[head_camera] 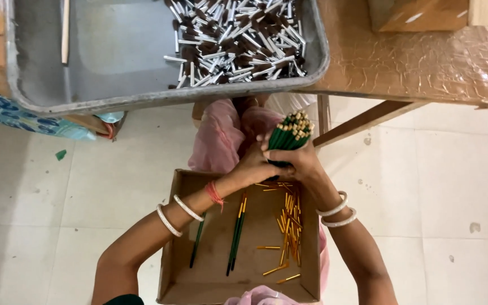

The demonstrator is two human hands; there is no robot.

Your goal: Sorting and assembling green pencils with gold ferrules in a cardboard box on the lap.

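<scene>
Green pencil bundle [290, 134], tips upward, clamped between the left hand [255, 166] and the right hand [300, 164], both closed around its lower part, above the far edge of a cardboard box [210, 282] on the lap. Box contents: 3 loose green pencils [236, 234] and a scatter of short yellow pieces [289, 226]. Beyond: grey metal tray [114, 56] holding a heap of silver-and-brown ferrules [238, 39], beside a brown-covered table [425, 62].

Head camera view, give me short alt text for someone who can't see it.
Both hands, left hand and right hand, clasp a bundle of green pencils above a cardboard box holding loose pencils and yellow sticks. A metal tray of silver ferrules sits above.
</scene>
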